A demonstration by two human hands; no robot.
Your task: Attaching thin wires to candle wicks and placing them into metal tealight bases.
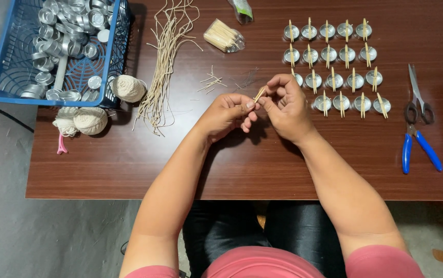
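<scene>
Wooden sticks [259,93] sit pinched between both hands, left hand [226,113] and right hand [285,105], mid-table; about twenty cups [334,64] far right already carry sticks, while a basket [5,77] far left holds many empty ones.

A small craft workbench for hand-making candles, more home workshop than factory; a brown wooden table [128,164] stands on a bare grey concrete floor [36,237]; a blue plastic basket [5,77] holds loose metal candle cups [72,25]; more such cups stand in neat rows [334,67], each with a small stick laid across; a bundle of waxed wicks [164,62], balls of cotton string [90,120], a bunch of toothpicks [222,36], scissors [418,95] and blue-handled pliers [419,146] lie within reach; all tools are hand tools.
</scene>
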